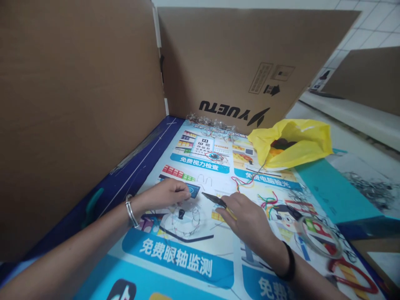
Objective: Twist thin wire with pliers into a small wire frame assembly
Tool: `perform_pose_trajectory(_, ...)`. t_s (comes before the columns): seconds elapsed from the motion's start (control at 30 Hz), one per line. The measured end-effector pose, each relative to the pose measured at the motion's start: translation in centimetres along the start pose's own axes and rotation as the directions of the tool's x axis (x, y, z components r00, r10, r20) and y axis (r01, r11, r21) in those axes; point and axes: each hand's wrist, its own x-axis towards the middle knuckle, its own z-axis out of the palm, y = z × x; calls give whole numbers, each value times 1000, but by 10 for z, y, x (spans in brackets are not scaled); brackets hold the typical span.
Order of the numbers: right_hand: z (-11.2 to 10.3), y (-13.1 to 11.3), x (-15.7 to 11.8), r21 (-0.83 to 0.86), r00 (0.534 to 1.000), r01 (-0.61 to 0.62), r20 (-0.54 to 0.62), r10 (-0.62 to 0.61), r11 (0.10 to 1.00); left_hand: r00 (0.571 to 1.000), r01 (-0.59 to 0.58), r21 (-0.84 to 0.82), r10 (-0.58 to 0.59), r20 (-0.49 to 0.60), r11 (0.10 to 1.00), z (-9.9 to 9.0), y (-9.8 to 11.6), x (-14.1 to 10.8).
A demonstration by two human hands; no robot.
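Note:
My left hand [171, 193], with a silver bangle on its wrist, is closed in a pinch near the middle of the printed sheet. What its fingertips hold is too small to make out; a thin wire loop with small beads [194, 221] lies or hangs just below them. To the right, my right hand [245, 212] is wrapped round pliers [215, 199] with dark, pointed jaws and a yellow handle. The jaws point left toward my left hand, apart from it. Red and green threads [270, 201] lie beyond my right hand.
Cardboard panels [218, 54] stand at the left and back. A yellow bag [300, 141] lies at the back right. Tangled clear and wire pieces [212, 123] line the back edge. A round clear dish [320, 236] and red-handled tool [353, 275] are at right.

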Motion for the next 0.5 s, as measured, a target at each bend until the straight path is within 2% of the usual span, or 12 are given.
perform_pose_trajectory(0.2, 4, -12, -6, 3, 1000, 31, -5, -31, 1000, 999, 14, 63, -11, -41, 998, 8, 4, 1)
perform_pose_trajectory(0.5, 10, -10, -12, 54, 1000, 9, 13, -10, 998, 990, 50, -92, -38, 132, 994, 1, 2, -1)
